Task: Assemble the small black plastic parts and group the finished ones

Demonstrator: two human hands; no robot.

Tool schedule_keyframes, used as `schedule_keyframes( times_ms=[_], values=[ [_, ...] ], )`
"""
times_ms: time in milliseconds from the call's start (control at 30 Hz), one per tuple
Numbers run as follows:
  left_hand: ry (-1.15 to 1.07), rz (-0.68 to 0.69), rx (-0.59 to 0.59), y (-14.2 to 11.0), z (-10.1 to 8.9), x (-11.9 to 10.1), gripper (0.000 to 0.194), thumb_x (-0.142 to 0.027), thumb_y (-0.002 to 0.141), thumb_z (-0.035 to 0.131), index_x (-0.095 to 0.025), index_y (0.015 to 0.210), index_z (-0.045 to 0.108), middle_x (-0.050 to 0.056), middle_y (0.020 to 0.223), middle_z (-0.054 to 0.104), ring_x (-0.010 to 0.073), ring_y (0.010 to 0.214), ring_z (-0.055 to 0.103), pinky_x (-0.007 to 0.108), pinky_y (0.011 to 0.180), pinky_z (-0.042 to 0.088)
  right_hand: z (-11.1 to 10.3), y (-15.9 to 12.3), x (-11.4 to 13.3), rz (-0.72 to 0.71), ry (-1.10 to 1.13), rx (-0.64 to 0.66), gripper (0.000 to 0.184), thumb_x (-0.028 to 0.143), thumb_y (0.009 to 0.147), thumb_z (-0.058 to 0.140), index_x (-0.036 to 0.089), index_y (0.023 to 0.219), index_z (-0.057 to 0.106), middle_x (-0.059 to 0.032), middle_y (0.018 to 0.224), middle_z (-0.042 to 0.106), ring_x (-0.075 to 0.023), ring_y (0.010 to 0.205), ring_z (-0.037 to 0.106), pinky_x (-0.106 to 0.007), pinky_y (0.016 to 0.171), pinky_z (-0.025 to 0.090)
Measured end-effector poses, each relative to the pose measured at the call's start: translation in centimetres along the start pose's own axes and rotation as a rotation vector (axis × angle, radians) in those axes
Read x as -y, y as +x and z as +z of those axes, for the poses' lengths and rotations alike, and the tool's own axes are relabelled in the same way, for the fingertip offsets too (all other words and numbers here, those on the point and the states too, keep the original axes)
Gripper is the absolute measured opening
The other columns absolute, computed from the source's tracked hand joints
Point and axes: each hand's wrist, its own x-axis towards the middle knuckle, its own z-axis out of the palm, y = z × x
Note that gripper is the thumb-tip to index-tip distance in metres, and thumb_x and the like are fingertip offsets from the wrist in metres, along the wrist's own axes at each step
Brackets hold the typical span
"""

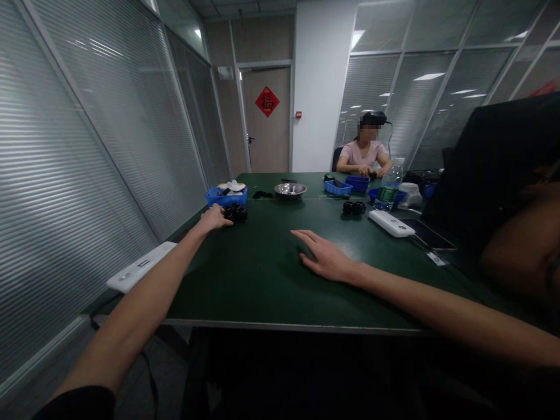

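My left hand [213, 218] reaches to the far left of the table, its thumb and fingers around the near side of a glossy black object with rounded lobes [237, 213]. What kind of thing it is, I cannot make out. Just behind it stands a blue basket [213, 197] holding white and dark items. My right hand [326, 255] is open over the middle of the green table [258, 280], fingers stretched to the left, with nothing in it. A similar black lobed object [353, 207] lies farther back on the right.
A metal bowl [290, 191] sits mid-table, with blue trays [338, 187] beyond. At right are a water bottle [388, 185], a white power strip [391, 223], a phone [429, 234] and a dark monitor [494, 157]. Another person [365, 154] sits at the far end.
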Motion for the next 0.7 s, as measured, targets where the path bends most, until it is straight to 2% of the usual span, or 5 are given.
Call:
schedule_keyframes(
  times_ms=[133,400,533,633,700],
  values=[
    [0.01,-0.012,-0.016,-0.5,0.9,-0.8,0.06,-0.039,0.081,0.08,-0.015,0.124,0.046,0.013,0.116,0.07,0.0326,0.114,0.064,0.043,0.1,0.042,0.0,0.0,0.0,0.002,-0.006,0.017,0.069,0.023,0.097,0.054,0.024,0.16,0.028,-0.0121,0.157,0.043,-0.0291,0.136,0.053,-0.05,0.116,0.046],
    [0.076,0.05,-0.128,-1.6,1.7,-1.5,0.055,-0.04,0.089,0.073,-0.015,0.128,0.043,0.016,0.124,0.069,0.0329,0.117,0.063,0.042,0.1,0.039,-0.1,0.0,0.2,-0.002,0.001,0.027,0.068,0.024,0.097,0.055,0.025,0.16,0.029,-0.0121,0.156,0.045,-0.0291,0.135,0.054,-0.051,0.114,0.048],
    [0.107,0.062,-0.142,-2.2,1.3,-1.9,0.059,-0.042,0.087,0.075,-0.013,0.127,0.044,0.017,0.118,0.07,0.0358,0.115,0.063,0.046,0.1,0.041,0.0,0.1,0.0,-0.001,-0.003,0.029,0.067,0.024,0.098,0.055,0.025,0.159,0.03,-0.0121,0.155,0.045,-0.0292,0.136,0.053,-0.051,0.114,0.047],
    [0.134,0.092,-0.253,-2.6,0.6,-2.7,0.065,-0.045,0.084,0.077,-0.011,0.129,0.046,0.019,0.114,0.068,0.0402,0.115,0.061,0.05,0.099,0.042,0.2,0.1,-0.4,-0.013,-0.009,0.024,0.065,0.024,0.097,0.055,0.024,0.158,0.032,-0.0129,0.155,0.046,-0.0295,0.136,0.053,-0.052,0.115,0.046],
    [0.103,0.185,-0.354,-3.2,0.2,-3.9,0.056,-0.04,0.088,0.073,-0.011,0.129,0.048,0.017,0.112,0.067,0.0372,0.111,0.061,0.048,0.095,0.045,0.3,0.1,-0.5,-0.027,-0.014,0.012,0.064,0.023,0.097,0.056,0.023,0.157,0.034,-0.0131,0.153,0.047,-0.0297,0.136,0.053,-0.052,0.114,0.046]
  ],
)
